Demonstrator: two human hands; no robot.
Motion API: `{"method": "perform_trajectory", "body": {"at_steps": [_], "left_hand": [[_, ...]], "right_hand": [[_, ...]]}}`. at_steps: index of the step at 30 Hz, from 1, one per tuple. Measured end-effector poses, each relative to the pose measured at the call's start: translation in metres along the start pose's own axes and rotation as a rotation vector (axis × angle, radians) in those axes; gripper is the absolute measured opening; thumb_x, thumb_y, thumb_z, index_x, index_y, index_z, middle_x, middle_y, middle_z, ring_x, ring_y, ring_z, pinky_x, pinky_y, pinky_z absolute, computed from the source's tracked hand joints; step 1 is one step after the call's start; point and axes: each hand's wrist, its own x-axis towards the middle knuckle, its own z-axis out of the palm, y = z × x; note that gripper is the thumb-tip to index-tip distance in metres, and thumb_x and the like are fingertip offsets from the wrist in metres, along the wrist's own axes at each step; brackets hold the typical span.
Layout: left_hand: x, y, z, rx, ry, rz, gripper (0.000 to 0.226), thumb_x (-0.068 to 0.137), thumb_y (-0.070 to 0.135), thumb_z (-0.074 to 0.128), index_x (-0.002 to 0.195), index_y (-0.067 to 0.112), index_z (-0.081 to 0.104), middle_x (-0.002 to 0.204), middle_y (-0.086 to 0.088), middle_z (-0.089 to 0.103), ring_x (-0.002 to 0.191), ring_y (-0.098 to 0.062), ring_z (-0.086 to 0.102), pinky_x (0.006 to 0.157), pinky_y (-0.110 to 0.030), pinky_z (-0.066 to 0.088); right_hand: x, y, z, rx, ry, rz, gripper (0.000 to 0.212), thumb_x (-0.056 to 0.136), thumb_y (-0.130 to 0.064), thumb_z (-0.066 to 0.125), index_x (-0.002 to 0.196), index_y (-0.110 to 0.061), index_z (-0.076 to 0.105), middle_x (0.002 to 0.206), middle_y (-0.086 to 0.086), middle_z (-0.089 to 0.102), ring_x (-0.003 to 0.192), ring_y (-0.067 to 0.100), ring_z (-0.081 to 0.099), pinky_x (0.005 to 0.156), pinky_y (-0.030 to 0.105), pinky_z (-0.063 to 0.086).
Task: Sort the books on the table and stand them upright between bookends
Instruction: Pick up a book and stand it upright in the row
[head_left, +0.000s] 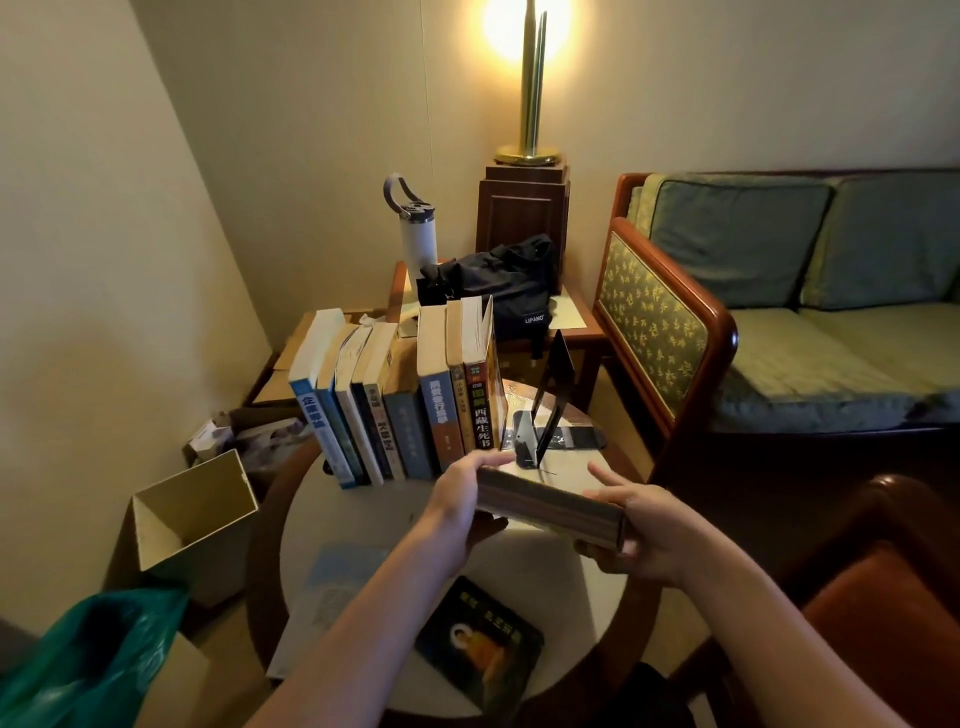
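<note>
Several books (400, 400) stand upright in a row at the back of the round table (561, 587), some leaning left. A black bookend (545, 405) stands just right of the row, with a small gap to the last book. I hold a thick book (550, 506) flat above the table in front of the bookend, its page edges toward me. My left hand (462, 499) grips its left end and my right hand (639, 530) grips its right end. A dark book with a gold figure (478, 639) and a pale blue book (332, 597) lie flat near me.
An open cardboard box (192, 514) and a green plastic bag (98, 654) sit left of the table. Behind stand a side table with a white bottle (418, 239) and a black bag (498, 280), plus a lamp (530, 83). A sofa (779, 312) is on the right.
</note>
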Motion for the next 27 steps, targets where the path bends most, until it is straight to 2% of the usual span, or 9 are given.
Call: {"method": "perform_trajectory", "body": {"at_steps": [3, 6, 8, 11, 15, 18, 20, 23, 27], "left_hand": [[-0.003, 0.005, 0.012, -0.008, 0.015, 0.038, 0.044, 0.096, 0.056, 0.045, 0.118, 0.028, 0.07, 0.125, -0.019, 0.063, 0.113, -0.033, 0.061, 0.108, -0.051, 0.042], [-0.001, -0.001, 0.018, -0.116, 0.035, 0.071, 0.035, 0.097, 0.051, 0.05, 0.121, 0.03, 0.063, 0.121, -0.009, 0.064, 0.111, -0.028, 0.06, 0.099, -0.043, 0.046], [-0.001, -0.006, 0.022, -0.173, 0.034, 0.109, 0.027, 0.102, 0.042, 0.047, 0.12, 0.029, 0.062, 0.111, -0.008, 0.067, 0.105, -0.027, 0.062, 0.094, -0.041, 0.049], [-0.002, -0.008, 0.024, -0.223, 0.079, 0.112, 0.022, 0.102, 0.038, 0.049, 0.106, 0.027, 0.068, 0.1, -0.01, 0.074, 0.098, -0.03, 0.068, 0.092, -0.044, 0.053], [-0.001, -0.009, 0.021, -0.185, 0.109, 0.175, 0.027, 0.102, 0.039, 0.048, 0.116, 0.026, 0.067, 0.123, -0.013, 0.066, 0.119, -0.031, 0.059, 0.11, -0.05, 0.041], [0.002, -0.015, 0.019, 0.006, 0.016, 0.391, 0.041, 0.107, 0.029, 0.033, 0.148, 0.028, 0.04, 0.157, -0.004, 0.037, 0.146, -0.024, 0.031, 0.116, -0.028, 0.029], [0.002, -0.016, 0.021, 0.176, -0.06, 0.529, 0.045, 0.108, 0.026, 0.032, 0.151, 0.041, 0.029, 0.164, 0.008, 0.013, 0.15, -0.013, 0.012, 0.113, -0.018, 0.03], [0.007, -0.021, 0.029, 0.469, -0.124, 0.61, 0.051, 0.102, 0.046, 0.036, 0.146, 0.063, 0.017, 0.162, 0.023, -0.008, 0.152, -0.012, -0.001, 0.123, -0.046, 0.021], [0.014, -0.028, 0.035, 0.462, -0.147, 0.634, 0.056, 0.104, 0.043, 0.037, 0.146, 0.066, 0.008, 0.164, 0.022, -0.005, 0.153, -0.009, -0.007, 0.125, -0.049, 0.013]], "right_hand": [[-0.004, -0.005, 0.005, -0.001, 0.07, 0.037, 0.078, 0.092, -0.007, 0.064, 0.154, -0.039, 0.028, 0.149, 0.02, 0.036, 0.099, 0.04, 0.066, 0.05, 0.039, 0.058], [-0.007, -0.007, 0.011, -0.206, 0.132, -0.046, 0.075, 0.095, -0.045, 0.06, 0.156, -0.045, 0.015, 0.152, 0.013, 0.035, 0.111, 0.043, 0.063, 0.08, 0.058, 0.059], [-0.008, -0.009, 0.016, -0.616, 0.173, -0.209, 0.099, 0.078, -0.078, 0.057, 0.156, -0.046, 0.005, 0.161, 0.006, 0.026, 0.134, 0.039, 0.044, 0.106, 0.058, 0.044], [-0.01, -0.007, 0.023, -1.297, 0.228, -0.596, 0.117, 0.069, -0.077, 0.069, 0.153, -0.052, -0.009, 0.165, -0.012, 0.006, 0.15, 0.023, 0.013, 0.118, 0.055, 0.021], [-0.003, 0.0, 0.022, -1.655, 0.087, -0.89, 0.104, 0.092, -0.033, 0.068, 0.151, -0.053, -0.016, 0.147, -0.005, 0.052, 0.107, 0.013, 0.065, 0.088, 0.029, 0.057], [-0.004, -0.004, 0.026, -1.589, 0.167, -0.927, 0.101, 0.094, -0.026, 0.065, 0.151, -0.053, -0.014, 0.14, 0.0, 0.058, 0.094, 0.012, 0.066, 0.08, 0.026, 0.058], [-0.011, -0.011, 0.03, -1.432, 0.225, -0.847, 0.099, 0.094, -0.021, 0.063, 0.15, -0.057, -0.01, 0.139, 0.001, 0.057, 0.096, 0.011, 0.062, 0.075, 0.02, 0.055], [-0.02, -0.014, 0.036, -1.238, 0.268, -0.723, 0.09, 0.098, -0.02, 0.056, 0.148, -0.063, -0.005, 0.144, 0.005, 0.05, 0.098, 0.011, 0.055, 0.066, 0.016, 0.051], [-0.018, -0.018, 0.041, -1.222, 0.325, -0.653, 0.077, 0.1, -0.023, 0.052, 0.153, -0.054, 0.006, 0.143, 0.005, 0.053, 0.086, 0.01, 0.057, 0.069, 0.018, 0.056]]}}
